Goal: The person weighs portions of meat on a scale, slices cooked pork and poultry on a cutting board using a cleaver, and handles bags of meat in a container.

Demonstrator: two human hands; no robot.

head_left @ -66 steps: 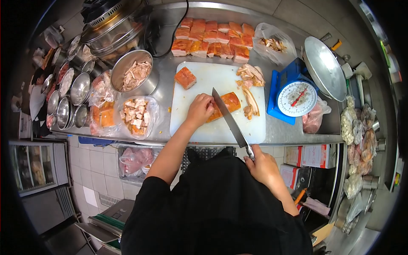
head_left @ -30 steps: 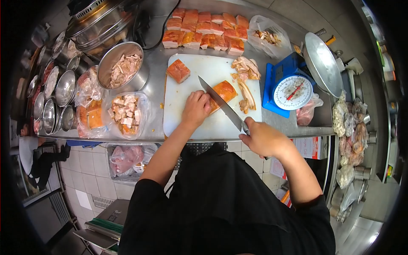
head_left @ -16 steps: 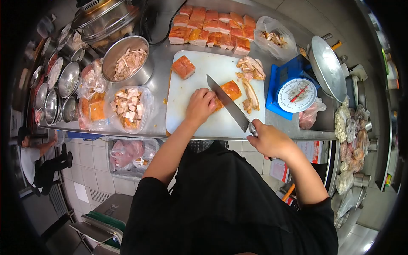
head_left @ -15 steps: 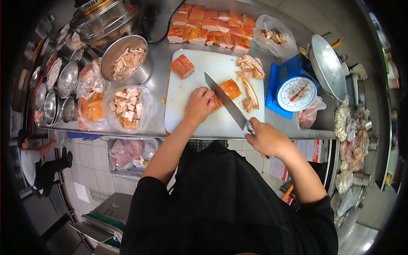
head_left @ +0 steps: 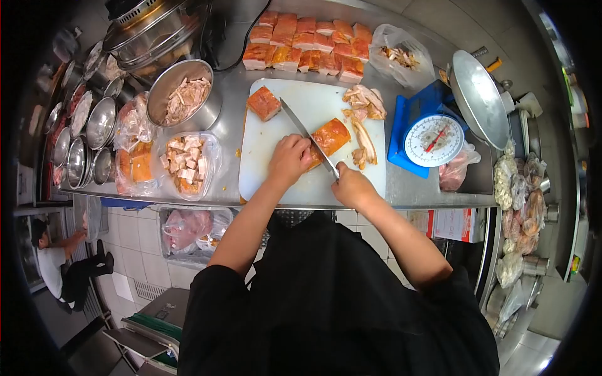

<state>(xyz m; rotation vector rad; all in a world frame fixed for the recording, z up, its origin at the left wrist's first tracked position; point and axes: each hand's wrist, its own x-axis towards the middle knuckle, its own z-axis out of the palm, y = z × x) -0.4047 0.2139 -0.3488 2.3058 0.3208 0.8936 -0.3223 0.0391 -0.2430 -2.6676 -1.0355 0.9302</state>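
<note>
My left hand [head_left: 290,160], fingers curled, holds down the near-left end of a browned piece of roast pork [head_left: 332,136] on the white cutting board [head_left: 266,185]. In my right hand [head_left: 353,186] is the handle of a long kitchen knife [head_left: 300,126]. Its blade runs up and left across the pork, close to my left fingertips; the depth of any cut cannot be seen. A smaller block of roast pork [head_left: 263,103] lies at the board's upper left. Pale trimmings [head_left: 364,103] and a long strip [head_left: 364,144] lie on its right side.
Rows of roast pork blocks [head_left: 304,42] stand behind the board. To the right is a blue dial scale [head_left: 434,140]. On the left are a metal pot [head_left: 210,106] of sliced meat and a bag of cubed meat [head_left: 186,164]. A person [head_left: 56,260] is at far left.
The knife and my right hand have moved left, bringing the blade farther up the board and nearer my left fingers. My left hand stays on the pork. The view has shifted slightly.
</note>
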